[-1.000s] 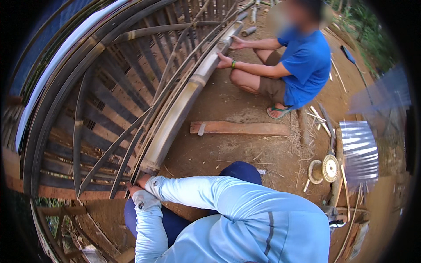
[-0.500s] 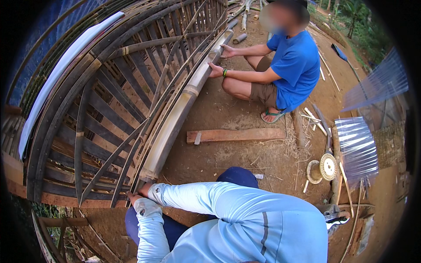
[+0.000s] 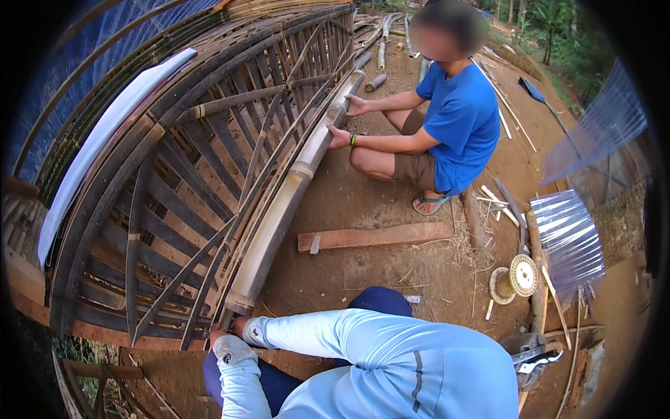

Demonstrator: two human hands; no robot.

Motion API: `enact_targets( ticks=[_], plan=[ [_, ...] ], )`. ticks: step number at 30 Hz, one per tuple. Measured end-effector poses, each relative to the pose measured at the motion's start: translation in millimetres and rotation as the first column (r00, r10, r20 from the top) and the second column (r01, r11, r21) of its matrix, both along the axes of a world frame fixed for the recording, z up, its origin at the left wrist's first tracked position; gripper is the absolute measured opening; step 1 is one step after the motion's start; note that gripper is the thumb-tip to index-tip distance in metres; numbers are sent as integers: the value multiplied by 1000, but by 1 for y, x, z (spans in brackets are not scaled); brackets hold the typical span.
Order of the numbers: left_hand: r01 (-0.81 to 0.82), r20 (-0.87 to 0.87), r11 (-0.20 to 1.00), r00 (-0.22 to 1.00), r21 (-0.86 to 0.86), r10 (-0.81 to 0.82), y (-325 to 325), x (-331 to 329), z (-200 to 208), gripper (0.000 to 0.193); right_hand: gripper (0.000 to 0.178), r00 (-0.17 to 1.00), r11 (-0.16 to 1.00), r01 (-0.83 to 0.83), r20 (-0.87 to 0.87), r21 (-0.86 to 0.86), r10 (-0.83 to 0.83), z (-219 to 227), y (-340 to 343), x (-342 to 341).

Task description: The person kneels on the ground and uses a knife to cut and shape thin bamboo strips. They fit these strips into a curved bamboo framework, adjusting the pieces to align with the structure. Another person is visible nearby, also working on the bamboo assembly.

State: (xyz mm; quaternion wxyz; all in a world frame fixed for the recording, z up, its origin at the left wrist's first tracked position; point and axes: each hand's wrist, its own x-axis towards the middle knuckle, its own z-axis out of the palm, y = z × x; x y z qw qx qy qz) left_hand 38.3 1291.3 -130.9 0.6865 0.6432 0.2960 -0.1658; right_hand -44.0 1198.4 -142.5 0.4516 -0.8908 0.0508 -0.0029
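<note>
A long half-round bamboo pole (image 3: 276, 230), pale on its upper face, slopes from the near left toward the far middle. It lies along the edge of a curved frame of dark bamboo slats (image 3: 174, 188). At its near end my right hand (image 3: 240, 326) is closed against the pole, fingers partly hidden. Close beside it my left hand (image 3: 218, 335) is closed by the ends of thin bamboo strips (image 3: 225, 279); what lies in its fingers is hidden. Farther along, a squatting co-worker in a blue shirt (image 3: 457, 129) has both hands (image 3: 340, 136) on the pole.
A reddish wooden plank (image 3: 377, 237) lies on the dirt floor ahead. To the right are a spool (image 3: 522, 276), a clear corrugated sheet (image 3: 569, 234) and wood scraps. A white strip (image 3: 112, 140) rests on the frame's left side. Bamboo lengths (image 3: 382, 52) lie at the back.
My view has shifted slightly, so the scene's nearer parts sit a little lower. Both my hands stay at the pole's near end, and the co-worker's hands stay on it too.
</note>
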Motion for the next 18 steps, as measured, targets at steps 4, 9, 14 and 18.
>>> enact_targets(
  ticks=[4,9,14,18],
  plan=[
    [82,4,994,997,70,-83,13,2,-2,10,27,977,983,-96,-204,-156,63,3,6,7],
    [-2,64,1000,998,-26,4,15,-3,2,8,28,993,997,-81,-87,15,82,-46,19,30],
    [-224,61,959,969,-176,237,-20,-2,-7,19,28,994,999,-46,-96,-23,43,-87,1,46],
    [-144,49,977,987,-159,154,35,34,-45,26,28,980,996,-85,-179,-1,83,-33,17,32]
  ],
)
